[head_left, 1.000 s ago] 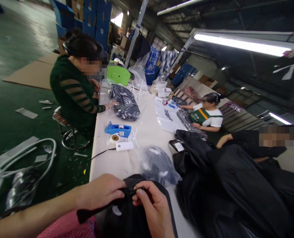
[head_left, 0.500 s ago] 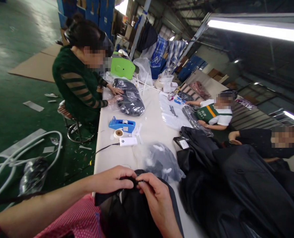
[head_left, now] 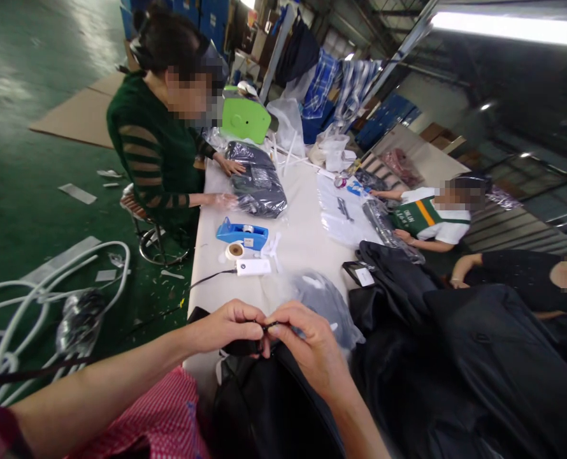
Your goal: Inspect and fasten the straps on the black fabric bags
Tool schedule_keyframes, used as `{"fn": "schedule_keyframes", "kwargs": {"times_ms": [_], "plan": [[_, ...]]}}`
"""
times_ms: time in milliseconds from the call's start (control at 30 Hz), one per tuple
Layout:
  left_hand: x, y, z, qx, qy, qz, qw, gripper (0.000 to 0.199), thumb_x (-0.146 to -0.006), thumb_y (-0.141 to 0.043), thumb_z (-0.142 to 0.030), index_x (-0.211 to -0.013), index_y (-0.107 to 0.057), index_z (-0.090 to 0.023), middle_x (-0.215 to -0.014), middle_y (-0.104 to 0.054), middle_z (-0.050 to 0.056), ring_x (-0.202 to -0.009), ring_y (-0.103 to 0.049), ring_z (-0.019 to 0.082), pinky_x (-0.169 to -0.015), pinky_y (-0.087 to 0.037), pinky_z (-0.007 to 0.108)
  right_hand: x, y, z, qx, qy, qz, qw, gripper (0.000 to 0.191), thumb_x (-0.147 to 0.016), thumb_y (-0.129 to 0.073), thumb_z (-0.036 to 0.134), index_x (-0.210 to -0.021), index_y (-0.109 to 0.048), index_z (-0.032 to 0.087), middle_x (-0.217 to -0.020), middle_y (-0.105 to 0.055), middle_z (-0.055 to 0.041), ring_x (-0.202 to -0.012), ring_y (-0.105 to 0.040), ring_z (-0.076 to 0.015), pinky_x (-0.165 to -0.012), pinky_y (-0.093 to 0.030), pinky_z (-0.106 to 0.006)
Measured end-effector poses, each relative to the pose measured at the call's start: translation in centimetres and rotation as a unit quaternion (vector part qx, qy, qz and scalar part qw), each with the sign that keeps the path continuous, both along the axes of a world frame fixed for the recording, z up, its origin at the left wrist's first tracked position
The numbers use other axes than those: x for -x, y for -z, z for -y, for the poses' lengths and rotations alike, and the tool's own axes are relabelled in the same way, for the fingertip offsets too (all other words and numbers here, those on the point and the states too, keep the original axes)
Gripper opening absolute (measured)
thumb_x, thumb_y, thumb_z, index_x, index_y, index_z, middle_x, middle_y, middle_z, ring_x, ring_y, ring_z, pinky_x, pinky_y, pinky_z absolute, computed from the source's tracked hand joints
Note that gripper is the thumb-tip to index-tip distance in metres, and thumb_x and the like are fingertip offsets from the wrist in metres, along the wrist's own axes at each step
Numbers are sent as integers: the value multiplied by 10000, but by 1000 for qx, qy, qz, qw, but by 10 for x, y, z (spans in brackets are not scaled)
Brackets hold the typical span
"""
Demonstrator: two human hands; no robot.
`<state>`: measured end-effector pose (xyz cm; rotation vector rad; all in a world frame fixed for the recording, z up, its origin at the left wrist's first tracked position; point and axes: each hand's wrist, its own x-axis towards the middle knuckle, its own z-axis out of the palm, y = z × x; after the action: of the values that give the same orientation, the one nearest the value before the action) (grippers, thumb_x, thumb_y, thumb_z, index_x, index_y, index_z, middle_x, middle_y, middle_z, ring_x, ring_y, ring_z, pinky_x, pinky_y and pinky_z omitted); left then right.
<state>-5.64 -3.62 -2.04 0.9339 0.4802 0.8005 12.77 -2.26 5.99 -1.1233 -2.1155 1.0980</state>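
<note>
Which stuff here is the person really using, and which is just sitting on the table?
In use:
- left hand and right hand, both pinching the top edge of the black garment

Just lying about:
- blue tape dispenser
- tape roll
- white box
- clear plastic bag
- pile of dark coats

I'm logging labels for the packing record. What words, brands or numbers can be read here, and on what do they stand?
None can be read for sure.
White print on the green vest of a person across the table: too small and blurred.
White tag on the dark garments: blank or too small to tell.
Label on the blue tape dispenser: unreadable.
Both hands pinch a black garment; no print shows.
</note>
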Motion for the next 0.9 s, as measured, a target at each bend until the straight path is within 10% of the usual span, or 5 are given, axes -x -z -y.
{"fn": "schedule_keyframes", "kwargs": {"times_ms": [133, 300, 500, 900], "plan": [[6, 13, 1, 6, 9, -53, 999, 397, -833, -719, -524, -858, -714, -128, -735, -713, 41, -629, -604, 124, -619, -455, 221, -11, 12, -5, 79, -19, 110, 991, 159, -908, -586, 173, -893, -733, 231, -831, -733, 18, -803, -664, -141, -759, -472, -250], [5, 31, 5, -235, 55, -204, 949, 252, -941, -601, -352, -871, -744, -157, -839, -726, 60, -795, -652, 176, -753, -479, 253, -37, 51, -15, 101, -62, 433, 893, 262, -911, -496, 105, -876, -745, 177, -979, -771, -102, -980, -700, -241, -830, -475, -320], [-17, 60, 25, -277, 57, -196, 939, 190, -938, -612, -330, -973, -745, -199, -1314, -654, 98, -1191, -610, 259, -1026, -448, 339, -41, 84, -9, 91, -87, 461, 878, 348, -904, -438, 71, -1107, -694, 189, -1200, -709, -113, -1148, -647, -246, -917, -475, -328], [-34, 68, 18, -310, 0, -395, 865, 107, -909, -628, -222, -902, -728, -185, -857, -732, 32, -809, -655, 200, -767, -444, 272, -34, 103, 0, 89, -42, 447, 889, 257, -844, -513, 40, -1033, -655, 142, -1075, -675, -116, -1019, -660, -258, -840, -469, -333]]}}
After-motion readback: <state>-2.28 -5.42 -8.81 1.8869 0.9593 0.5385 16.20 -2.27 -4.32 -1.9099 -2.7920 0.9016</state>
